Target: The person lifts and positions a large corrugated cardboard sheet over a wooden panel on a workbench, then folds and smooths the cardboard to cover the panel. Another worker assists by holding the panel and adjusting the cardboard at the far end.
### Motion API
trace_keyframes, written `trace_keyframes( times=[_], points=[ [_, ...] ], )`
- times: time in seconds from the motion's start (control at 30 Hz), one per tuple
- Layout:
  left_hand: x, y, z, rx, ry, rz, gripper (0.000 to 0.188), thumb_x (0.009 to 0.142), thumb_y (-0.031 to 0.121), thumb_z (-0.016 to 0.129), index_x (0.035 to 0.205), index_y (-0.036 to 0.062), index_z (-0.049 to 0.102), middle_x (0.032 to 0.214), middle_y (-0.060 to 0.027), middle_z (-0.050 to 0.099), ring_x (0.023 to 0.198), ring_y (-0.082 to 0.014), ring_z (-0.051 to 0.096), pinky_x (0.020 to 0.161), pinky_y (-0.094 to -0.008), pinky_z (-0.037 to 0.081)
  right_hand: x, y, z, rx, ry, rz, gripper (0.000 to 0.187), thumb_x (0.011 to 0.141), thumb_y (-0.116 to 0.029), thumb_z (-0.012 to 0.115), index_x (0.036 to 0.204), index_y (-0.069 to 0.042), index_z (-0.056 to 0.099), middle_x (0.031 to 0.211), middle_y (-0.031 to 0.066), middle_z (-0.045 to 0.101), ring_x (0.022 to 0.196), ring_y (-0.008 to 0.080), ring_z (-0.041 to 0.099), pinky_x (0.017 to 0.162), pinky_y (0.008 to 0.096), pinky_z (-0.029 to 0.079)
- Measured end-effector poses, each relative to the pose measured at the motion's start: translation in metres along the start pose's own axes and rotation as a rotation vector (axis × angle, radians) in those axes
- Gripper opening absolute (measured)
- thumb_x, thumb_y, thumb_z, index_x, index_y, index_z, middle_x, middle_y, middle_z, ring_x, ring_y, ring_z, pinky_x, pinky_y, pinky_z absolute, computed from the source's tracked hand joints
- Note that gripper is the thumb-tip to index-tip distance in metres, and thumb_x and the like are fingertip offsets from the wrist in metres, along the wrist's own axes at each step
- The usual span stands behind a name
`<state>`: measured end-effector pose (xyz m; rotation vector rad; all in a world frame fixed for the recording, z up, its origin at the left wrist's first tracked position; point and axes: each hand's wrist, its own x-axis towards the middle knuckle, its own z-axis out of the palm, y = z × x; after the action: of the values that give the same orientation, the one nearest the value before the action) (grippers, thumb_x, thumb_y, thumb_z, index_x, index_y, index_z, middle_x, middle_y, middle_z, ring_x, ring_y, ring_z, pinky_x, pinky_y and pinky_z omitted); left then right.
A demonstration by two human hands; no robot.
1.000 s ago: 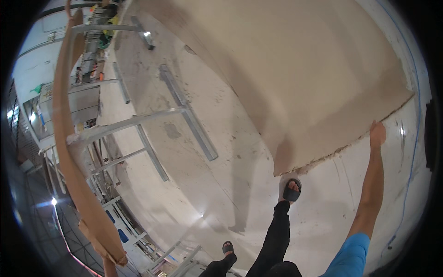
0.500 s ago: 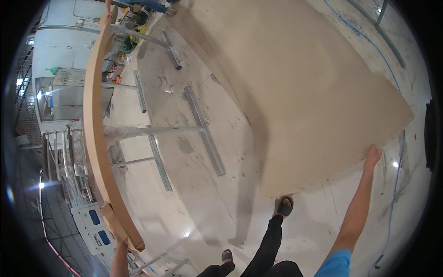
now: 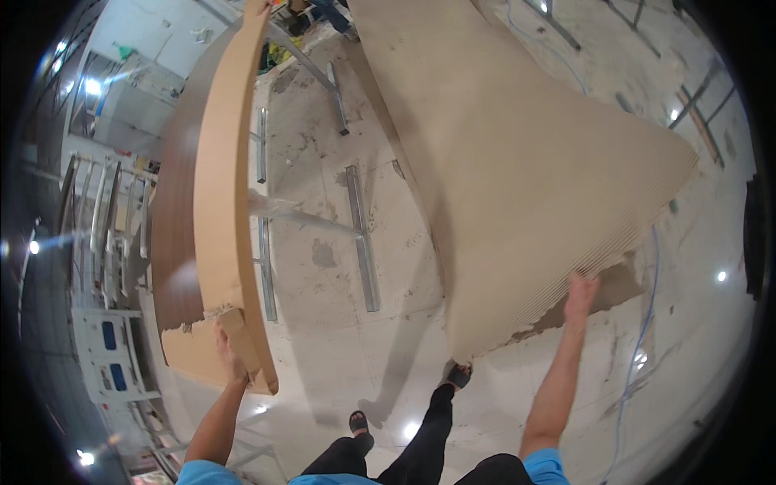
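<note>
- My right hand (image 3: pixel 581 295) grasps the ridged near edge of a big cardboard sheet (image 3: pixel 525 162), fingers curled over it.
- My left hand (image 3: pixel 230 352) is against a folded cardboard flap (image 3: pixel 245 343) at the near end of a long cardboard-covered edge (image 3: pixel 220 178); I cannot tell whether my fingers are clenched on it or only pressed there.
- That covered edge runs along a dark brown board (image 3: pixel 179 210), whose bare face shows to its left; the board's near end is wrapped in cardboard too.
- The sheet spreads to the right of the board, well apart from it, its near corner down at my right sandal (image 3: pixel 459 375); whether they touch I cannot tell.
- Below the edge I grasp shows a darker brown patch; I cannot tell if it is another piece.
- Between board and sheet, metal stands (image 3: pixel 363 238) rest on the pale floor (image 3: pixel 323 356), one with an arm partly covered in clear plastic reaching toward the board's covered edge.
- My left sandal (image 3: pixel 358 421) is flat on the floor.
- Another person's hand (image 3: pixel 257 8) is at the far end of the covered edge.
- To the right, a blue cord (image 3: pixel 628 372) lies along the floor.
</note>
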<state>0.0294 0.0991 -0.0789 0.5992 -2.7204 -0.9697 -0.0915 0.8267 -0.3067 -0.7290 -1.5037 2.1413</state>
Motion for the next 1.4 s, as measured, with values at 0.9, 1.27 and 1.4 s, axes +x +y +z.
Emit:
trace_keyframes(
  times=[0.9, 1.27, 1.4],
  points=[
    [-0.002, 0.023, -0.011, 0.405, 0.198, 0.025, 0.057, 0.092, 0.025, 0.043, 0.147, 0.0072, 0.041, 0.158, -0.0133, 0.031, 0.147, -0.0297, 0.024, 0.121, -0.0481, 0.010, -0.150, -0.285, 0.182, -0.036, -0.140, -0.054, 0.013, 0.089, -0.008, 0.058, 0.101, -0.004, 0.054, 0.093, 0.0012, 0.057, 0.080, 0.0117, 0.054, 0.068, 0.0267, 0.043],
    [-0.004, 0.022, -0.010, 0.343, 0.244, 0.044, 0.059, 0.089, 0.024, 0.043, 0.146, 0.0044, 0.041, 0.157, -0.0148, 0.032, 0.147, -0.0314, 0.024, 0.121, -0.0488, 0.010, -0.172, -0.386, 0.199, -0.103, -0.392, -0.344, 0.031, 0.094, -0.004, 0.056, 0.123, 0.003, 0.051, 0.119, 0.0106, 0.060, 0.106, 0.0170, 0.056, 0.093, 0.0308, 0.044],
    [-0.004, 0.023, -0.011, 0.372, 0.238, 0.027, 0.060, 0.088, 0.024, 0.043, 0.145, 0.0041, 0.042, 0.156, -0.0154, 0.033, 0.147, -0.0322, 0.024, 0.121, -0.0496, 0.010, -0.203, -0.439, 0.201, -0.139, -0.243, -0.420, 0.031, 0.094, -0.004, 0.057, 0.123, 0.003, 0.051, 0.119, 0.0104, 0.060, 0.107, 0.0174, 0.056, 0.093, 0.0316, 0.045]
  ],
)
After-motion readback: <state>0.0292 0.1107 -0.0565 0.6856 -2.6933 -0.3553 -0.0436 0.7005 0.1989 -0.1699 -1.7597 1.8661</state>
